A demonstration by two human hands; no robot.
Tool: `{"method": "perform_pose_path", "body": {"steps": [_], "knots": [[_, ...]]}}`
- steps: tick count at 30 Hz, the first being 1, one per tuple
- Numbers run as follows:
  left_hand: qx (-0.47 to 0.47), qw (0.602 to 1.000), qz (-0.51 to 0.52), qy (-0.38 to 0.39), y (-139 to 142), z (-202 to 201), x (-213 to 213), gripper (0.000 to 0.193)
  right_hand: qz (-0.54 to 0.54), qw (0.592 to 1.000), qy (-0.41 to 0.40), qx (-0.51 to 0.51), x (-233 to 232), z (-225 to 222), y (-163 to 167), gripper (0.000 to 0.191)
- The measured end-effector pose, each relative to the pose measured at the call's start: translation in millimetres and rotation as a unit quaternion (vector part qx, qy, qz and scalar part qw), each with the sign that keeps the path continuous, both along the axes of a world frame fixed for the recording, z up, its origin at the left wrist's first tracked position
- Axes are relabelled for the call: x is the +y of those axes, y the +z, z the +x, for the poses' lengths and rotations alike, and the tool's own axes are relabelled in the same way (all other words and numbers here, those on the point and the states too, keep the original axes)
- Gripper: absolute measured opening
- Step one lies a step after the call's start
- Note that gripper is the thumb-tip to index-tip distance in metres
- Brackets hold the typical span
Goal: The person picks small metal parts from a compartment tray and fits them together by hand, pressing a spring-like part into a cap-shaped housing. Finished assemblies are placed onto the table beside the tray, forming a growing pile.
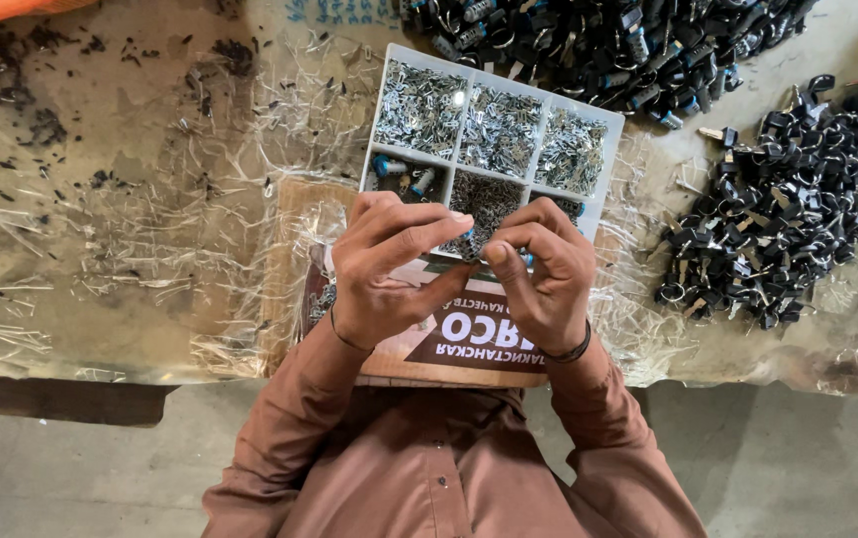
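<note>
One compartment tray (382,120), two black key heaps (778,209)

Both forearms, in brown sleeves, rise from the bottom of the view and converge at the middle. The left hand (384,264) is curled, its fingers bent inward and the index and thumb stretched toward the other hand. The right hand (547,267) mirrors it, fingers hooked, thumb tip meeting the left fingertips. Each wrist wears a thin dark band.
</note>
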State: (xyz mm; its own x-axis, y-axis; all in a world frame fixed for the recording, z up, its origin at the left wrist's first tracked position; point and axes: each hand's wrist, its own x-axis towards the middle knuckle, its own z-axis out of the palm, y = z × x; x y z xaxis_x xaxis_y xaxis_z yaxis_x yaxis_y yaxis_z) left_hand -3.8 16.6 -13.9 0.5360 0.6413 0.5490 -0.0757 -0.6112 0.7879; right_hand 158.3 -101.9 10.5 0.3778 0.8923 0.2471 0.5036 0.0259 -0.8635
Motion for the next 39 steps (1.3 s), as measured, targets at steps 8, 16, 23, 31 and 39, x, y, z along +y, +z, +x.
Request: {"method": "perform_pose_path", "body": {"steps": [8,16,23,31,39], "knots": [[0.004,1.0,0.003,0.0,3,0,1,0.047,0.029,0.998,-0.012,-0.052,4,-1,-3,0.017],[0.007,1.0,0.011,0.005,4,-1,0,0.044,0.042,0.995,-0.035,-0.085,4,-4,-5,0.016],[0.002,1.0,0.027,0.014,0,1,0,0.043,0.05,0.992,-0.048,-0.106,-1,-6,-8,0.015],[-0.002,1.0,0.009,0.01,2,0,0,0.043,-0.003,0.955,0.02,0.298,5,22,-23,0.012],[0.002,1.0,-0.011,-0.001,7,2,-2,0.043,-0.054,0.999,-0.001,0.001,10,13,-4,0.014]]}}
